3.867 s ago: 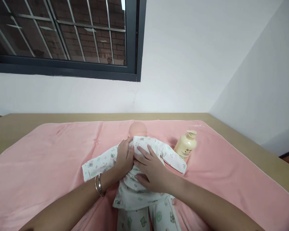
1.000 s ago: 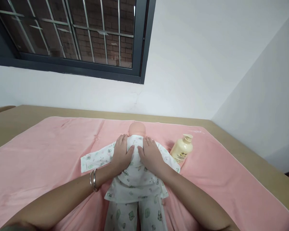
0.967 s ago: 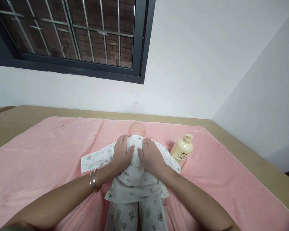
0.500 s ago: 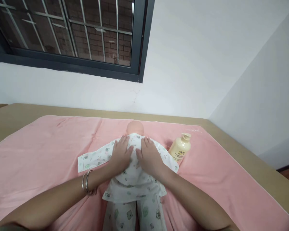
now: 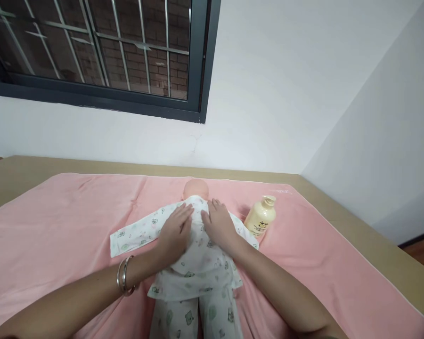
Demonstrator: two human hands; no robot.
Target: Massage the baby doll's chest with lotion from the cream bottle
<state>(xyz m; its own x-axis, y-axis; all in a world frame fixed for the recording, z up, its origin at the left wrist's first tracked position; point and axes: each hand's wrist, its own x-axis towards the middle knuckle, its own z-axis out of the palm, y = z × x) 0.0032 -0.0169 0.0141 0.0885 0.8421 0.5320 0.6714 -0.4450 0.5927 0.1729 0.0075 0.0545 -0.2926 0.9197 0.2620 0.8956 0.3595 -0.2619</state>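
Observation:
A baby doll point(image 5: 195, 189) with a bald head lies stretched out, its head away from me and no face showing. It wears a white long-sleeved top point(image 5: 194, 266) and matching trousers point(image 5: 212, 313), both printed with small green and grey figures. My left hand point(image 5: 175, 234) rests on the left side of the doll's upper body, tilted a little, its fingers extended towards the neck. On the other side, my right hand point(image 5: 219, 227) lies flat over the shoulder area, thumb apart from the fingers. Neither hand grips anything. Two silver bangles point(image 5: 123, 277) circle my left wrist.
To the right of the doll, a cream pump bottle point(image 5: 261, 216) stands close to one sleeve. A pink blanket point(image 5: 74, 226) is spread beneath everything on a wooden surface point(image 5: 342, 221). Behind are a white wall point(image 5: 261, 94) and a dark-framed barred window point(image 5: 198, 61).
My left hand has slid slightly towards me and turned more onto its edge. My right hand stays about where it was on the top. The whole view has shifted slightly.

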